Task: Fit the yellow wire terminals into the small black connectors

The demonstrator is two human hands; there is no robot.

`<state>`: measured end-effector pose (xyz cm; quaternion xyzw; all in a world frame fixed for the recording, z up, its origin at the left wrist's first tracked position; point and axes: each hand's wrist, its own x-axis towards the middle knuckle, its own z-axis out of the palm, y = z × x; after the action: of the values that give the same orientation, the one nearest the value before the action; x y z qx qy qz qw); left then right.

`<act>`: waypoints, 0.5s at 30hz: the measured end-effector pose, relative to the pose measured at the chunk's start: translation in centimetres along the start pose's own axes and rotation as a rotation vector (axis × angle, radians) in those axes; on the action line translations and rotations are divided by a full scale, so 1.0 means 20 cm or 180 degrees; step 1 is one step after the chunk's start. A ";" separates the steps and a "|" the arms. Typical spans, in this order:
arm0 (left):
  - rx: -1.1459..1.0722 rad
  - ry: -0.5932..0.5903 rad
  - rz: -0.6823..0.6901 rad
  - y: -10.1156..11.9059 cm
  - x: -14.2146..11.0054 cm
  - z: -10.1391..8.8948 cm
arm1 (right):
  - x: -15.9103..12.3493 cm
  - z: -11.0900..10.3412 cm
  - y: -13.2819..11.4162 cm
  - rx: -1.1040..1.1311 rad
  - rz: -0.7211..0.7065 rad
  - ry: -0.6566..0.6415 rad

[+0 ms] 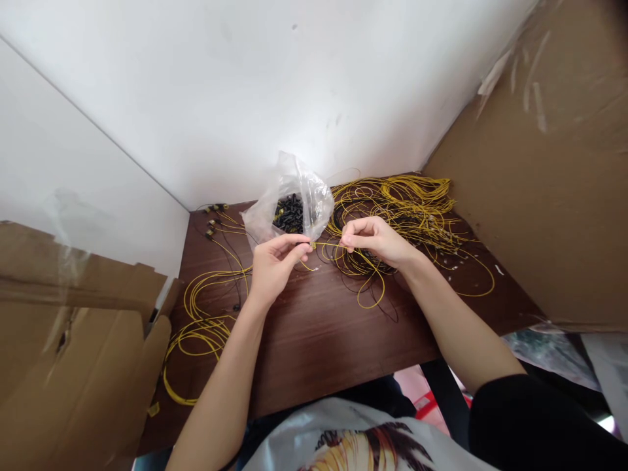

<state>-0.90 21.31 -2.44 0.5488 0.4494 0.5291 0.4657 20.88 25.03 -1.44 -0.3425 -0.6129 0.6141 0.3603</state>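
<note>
Between my hands a thin yellow cable (326, 244) is stretched out above the brown table. My left hand (275, 261) pinches a small dark piece at the cable's end; fingers hide most of it. My right hand (375, 241) is closed, thumb and fingertips together on the yellow cable a short way to the right. Just behind my left hand stands an opened clear plastic bag (314, 190) holding many small black parts (289, 214), some with yellow bits. A large tangle of yellow cables (407, 203) lies behind and beside my right hand.
More yellow cables (196, 320) lie coiled at the table's left, with black-and-yellow ends (212, 226) near the back left. Cardboard stands on the left (83, 366) and right (534, 183). A white wall (304, 85) closes the back of the brown table (324, 347).
</note>
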 end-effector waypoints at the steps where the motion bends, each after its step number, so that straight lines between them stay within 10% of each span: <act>1: -0.0007 0.0002 -0.0006 0.00 0.00 0.00 | 0.00 0.00 0.00 0.0008 -0.0013 0.0005; 15: -0.0039 0.0109 -0.0004 0.00 0.01 -0.01 | -0.01 -0.02 -0.02 0.0320 -0.0324 0.0194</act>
<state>-1.15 21.49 -2.49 0.5365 0.4543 0.5409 0.4617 21.36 25.17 -1.04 -0.3110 -0.5866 0.6143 0.4263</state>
